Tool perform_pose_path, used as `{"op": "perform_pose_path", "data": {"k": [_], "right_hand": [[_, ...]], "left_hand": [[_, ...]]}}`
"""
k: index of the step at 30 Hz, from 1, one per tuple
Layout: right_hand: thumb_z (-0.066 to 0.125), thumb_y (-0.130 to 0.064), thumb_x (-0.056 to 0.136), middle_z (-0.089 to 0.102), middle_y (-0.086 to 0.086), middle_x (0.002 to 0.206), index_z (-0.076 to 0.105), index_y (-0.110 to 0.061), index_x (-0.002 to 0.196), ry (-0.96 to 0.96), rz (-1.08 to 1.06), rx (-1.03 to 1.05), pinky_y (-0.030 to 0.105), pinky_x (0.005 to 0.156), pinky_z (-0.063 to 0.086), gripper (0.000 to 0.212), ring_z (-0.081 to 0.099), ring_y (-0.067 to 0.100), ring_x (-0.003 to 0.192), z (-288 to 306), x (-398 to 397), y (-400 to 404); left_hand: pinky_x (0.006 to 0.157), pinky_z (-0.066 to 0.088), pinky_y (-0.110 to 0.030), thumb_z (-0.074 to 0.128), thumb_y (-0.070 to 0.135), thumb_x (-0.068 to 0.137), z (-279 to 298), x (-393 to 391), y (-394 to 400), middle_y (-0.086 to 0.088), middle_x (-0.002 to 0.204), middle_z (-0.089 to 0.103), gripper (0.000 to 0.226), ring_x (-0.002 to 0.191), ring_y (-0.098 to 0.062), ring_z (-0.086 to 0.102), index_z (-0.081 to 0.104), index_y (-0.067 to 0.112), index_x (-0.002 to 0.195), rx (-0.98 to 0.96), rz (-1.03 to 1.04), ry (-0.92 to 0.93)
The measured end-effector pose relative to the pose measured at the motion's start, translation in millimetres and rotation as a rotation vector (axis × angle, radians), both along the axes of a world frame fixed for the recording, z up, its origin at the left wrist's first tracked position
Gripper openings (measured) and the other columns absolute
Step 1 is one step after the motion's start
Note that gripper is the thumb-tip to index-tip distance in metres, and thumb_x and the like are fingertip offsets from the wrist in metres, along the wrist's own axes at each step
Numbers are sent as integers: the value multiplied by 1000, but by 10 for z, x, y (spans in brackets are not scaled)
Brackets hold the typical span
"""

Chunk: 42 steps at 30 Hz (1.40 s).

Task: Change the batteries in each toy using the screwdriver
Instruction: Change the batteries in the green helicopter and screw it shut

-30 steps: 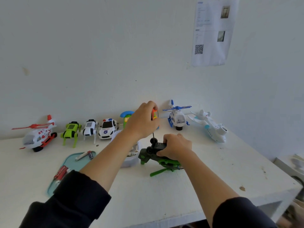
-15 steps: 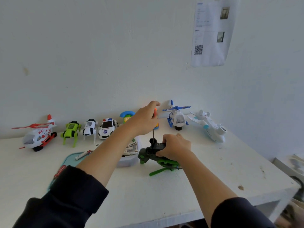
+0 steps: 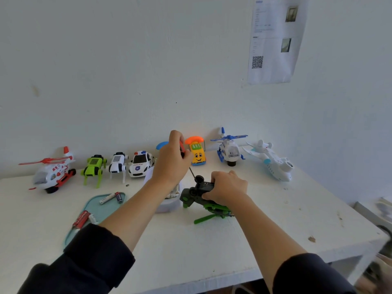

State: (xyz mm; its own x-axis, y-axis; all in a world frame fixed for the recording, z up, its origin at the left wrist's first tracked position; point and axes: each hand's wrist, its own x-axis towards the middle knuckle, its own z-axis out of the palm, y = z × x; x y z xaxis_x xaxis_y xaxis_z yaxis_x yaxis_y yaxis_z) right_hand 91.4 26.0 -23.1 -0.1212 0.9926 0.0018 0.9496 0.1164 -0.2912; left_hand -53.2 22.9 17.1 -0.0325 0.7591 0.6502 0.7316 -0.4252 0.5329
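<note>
My left hand [image 3: 172,164] lifted bit, clenched on red-handled screwdriver [image 3: 182,149]. Right hand [image 3: 226,187] grasps dark green plastic toy helicopter [image 3: 199,198], table [image 3: 275,219] middle, three o'clock of tub. Light, stiff, thin rotors; hold body.

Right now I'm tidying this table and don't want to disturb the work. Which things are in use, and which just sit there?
In use: screwdriver in the left hand; green helicopter held by the right hand.

Sitting there: police car, yellow phone toy, white plane, batteries on the tray.
</note>
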Motion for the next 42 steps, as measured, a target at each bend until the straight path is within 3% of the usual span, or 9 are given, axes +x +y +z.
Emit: {"op": "perform_pose_path", "data": {"k": [4,7,13,18,23,27,35,38,42], "right_hand": [[65,-47,78,57,2,102,52,-26,107,-7,-5,6,37,81,42,38,43,19,107,-9,-5,-3],[65,-47,79,56,1,101,52,-26,106,-1,-7,12,36,80,40,37,43,19,106,-11,-11,-14],[65,-46,79,55,1,99,51,-25,107,-1,-15,30,37,80,38,37,42,20,108,-11,-15,-51],[66,-46,79,54,1,99,51,-25,111,16,-22,19,36,80,38,41,42,19,108,-27,-12,-54],[68,-46,78,51,-1,94,51,-25,108,99,-45,5,34,76,36,41,42,19,109,-35,45,-56],[68,-49,76,53,-3,94,49,-27,103,171,-49,-23,36,81,41,39,45,18,105,-28,74,-42],[70,-26,81,57,2,104,54,-15,110,495,4,-24,24,75,42,35,54,19,98,15,231,-5],[68,-26,82,56,-5,95,56,-19,96,698,-61,18,21,68,43,20,54,14,91,-104,326,-43],[67,-48,72,62,-6,97,58,-36,87,848,-92,50,42,87,52,21,58,17,98,-364,326,-140]], "left_hand": [[50,49,-39,51,0,88,-29,24,-44,-8,68,51,21,52,-22,55,35,12,92,35,8,53],[46,31,-24,50,-2,87,-47,67,-60,4,58,36,21,47,-9,38,36,12,90,73,26,115],[44,28,-27,50,1,87,-91,186,-64,9,58,29,18,46,-7,32,37,12,90,122,46,213],[43,48,-34,48,-3,87,-123,-27,0,-7,69,47,17,49,-24,58,37,9,90,-48,109,-191],[46,50,-31,47,-1,88,-339,-265,41,-15,71,59,26,43,-24,57,33,19,79,-341,191,-763],[46,50,-30,49,0,89,-450,-323,49,-18,76,61,21,48,-25,59,36,17,84,-414,227,-935],[40,45,-24,49,-2,88,-226,-172,13,-7,79,51,23,48,-18,57,36,15,94,-199,151,-642],[41,45,-23,51,-3,88,-229,-141,12,-7,86,49,29,51,-20,57,34,16,102,-180,127,-505],[38,42,-16,51,-4,87,-218,-137,22,-16,96,52,30,52,-24,58,34,16,102,-132,105,-428]]}}
